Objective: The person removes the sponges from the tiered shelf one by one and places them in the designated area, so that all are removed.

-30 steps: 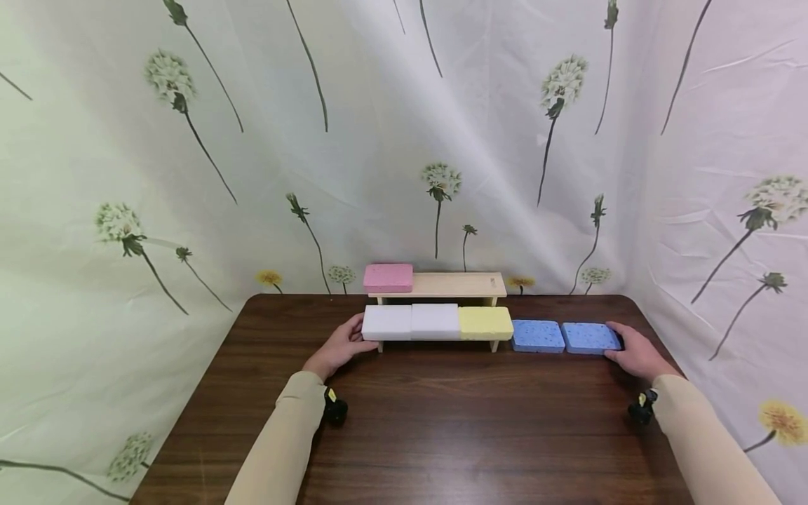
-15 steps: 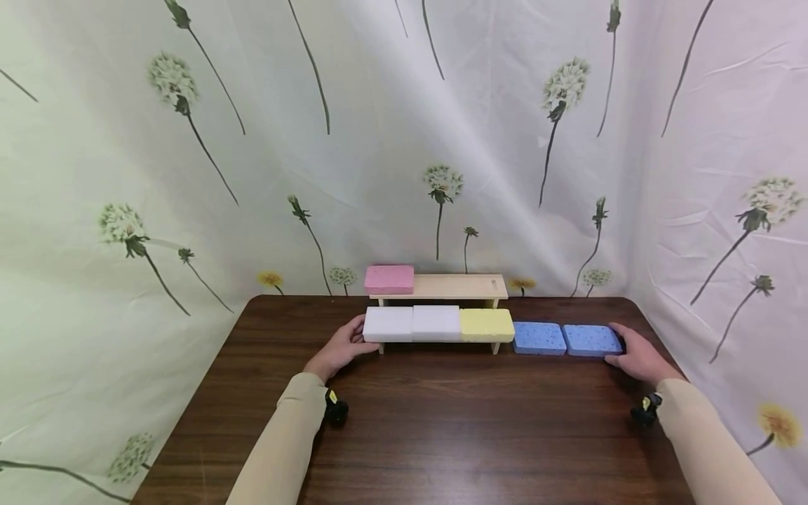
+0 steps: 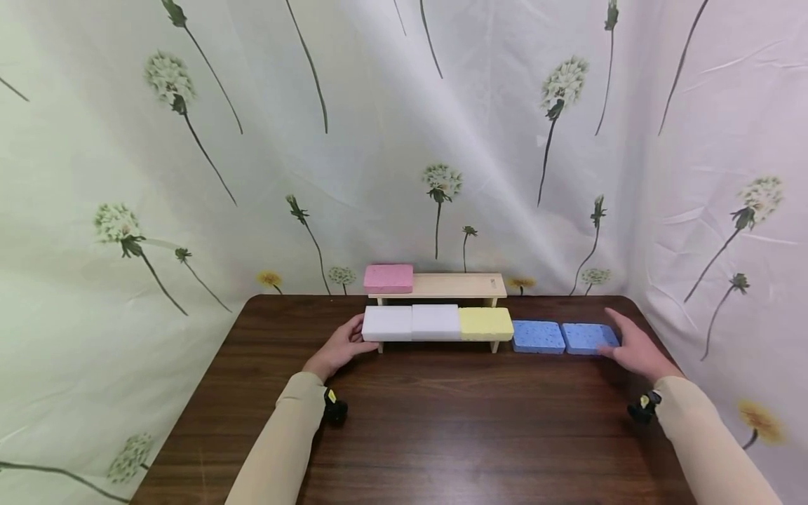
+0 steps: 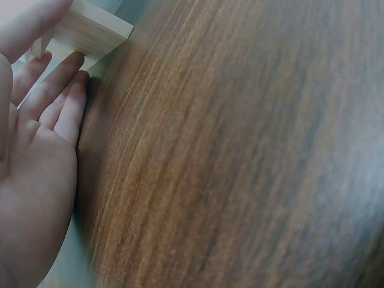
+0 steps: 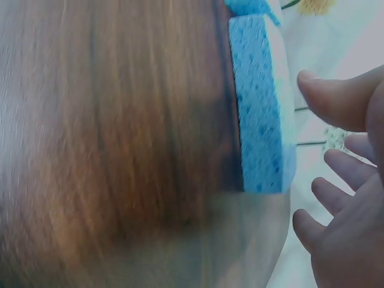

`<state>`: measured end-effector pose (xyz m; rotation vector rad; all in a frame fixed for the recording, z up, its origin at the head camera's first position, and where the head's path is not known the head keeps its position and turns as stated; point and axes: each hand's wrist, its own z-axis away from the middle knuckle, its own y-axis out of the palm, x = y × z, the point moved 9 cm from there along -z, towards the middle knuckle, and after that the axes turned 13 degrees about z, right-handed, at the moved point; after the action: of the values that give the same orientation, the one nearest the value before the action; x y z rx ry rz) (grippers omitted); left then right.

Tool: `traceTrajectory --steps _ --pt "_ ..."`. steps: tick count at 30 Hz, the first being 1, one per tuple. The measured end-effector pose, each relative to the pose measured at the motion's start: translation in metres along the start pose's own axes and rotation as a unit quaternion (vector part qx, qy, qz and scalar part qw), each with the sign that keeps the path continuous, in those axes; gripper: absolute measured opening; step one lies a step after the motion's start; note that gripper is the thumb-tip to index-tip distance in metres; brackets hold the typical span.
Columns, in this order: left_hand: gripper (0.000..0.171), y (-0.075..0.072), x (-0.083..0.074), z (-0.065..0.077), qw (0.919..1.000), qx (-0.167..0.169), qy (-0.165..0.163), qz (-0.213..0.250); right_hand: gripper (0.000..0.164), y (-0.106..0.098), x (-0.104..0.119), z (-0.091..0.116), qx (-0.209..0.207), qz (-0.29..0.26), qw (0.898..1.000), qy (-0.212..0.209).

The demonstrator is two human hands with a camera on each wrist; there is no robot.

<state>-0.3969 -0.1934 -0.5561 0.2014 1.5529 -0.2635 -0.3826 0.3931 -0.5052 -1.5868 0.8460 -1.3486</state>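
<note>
My left hand (image 3: 341,347) holds the left end of the low front wooden shelf (image 3: 494,346), its thumb at the front edge. In the left wrist view the fingers reach the pale wood of this shelf (image 4: 90,33). Along the shelf top lie two white sponges (image 3: 387,323) and a yellow sponge (image 3: 486,324). To the right, two blue sponges (image 3: 538,337) lie side by side on the table. My right hand (image 3: 634,347) is spread at the outer blue sponge (image 3: 587,338). The right wrist view shows its thumb and fingers apart from that sponge (image 5: 258,108).
Behind the front shelf stands a second wooden shelf (image 3: 457,285) with a pink sponge (image 3: 388,278) on its left end. A dark wood table (image 3: 480,435) extends toward me. A flower-printed cloth (image 3: 379,140) hangs behind it and along both sides.
My right hand has let go of the outer blue sponge, its fingers lifting and spreading. My left hand and the sponges stay in place.
</note>
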Motion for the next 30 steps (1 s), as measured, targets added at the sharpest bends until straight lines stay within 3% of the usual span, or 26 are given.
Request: traceTrajectory --steps 9,18,30 --pt "0.077 0.001 0.0 0.001 1.0 -0.004 -0.001 0.001 0.088 -0.004 0.028 -0.007 -0.025 -0.023 0.999 0.017" --pt "0.078 0.001 0.002 0.0 1.0 -0.001 -0.003 -0.003 0.088 -0.004 0.073 -0.022 -0.055 -0.053 0.996 -0.041" --pt "0.078 -0.001 0.002 0.0 1.0 -0.006 -0.005 -0.004 0.089 0.0 0.131 -0.041 -0.058 -0.082 0.992 -0.071"
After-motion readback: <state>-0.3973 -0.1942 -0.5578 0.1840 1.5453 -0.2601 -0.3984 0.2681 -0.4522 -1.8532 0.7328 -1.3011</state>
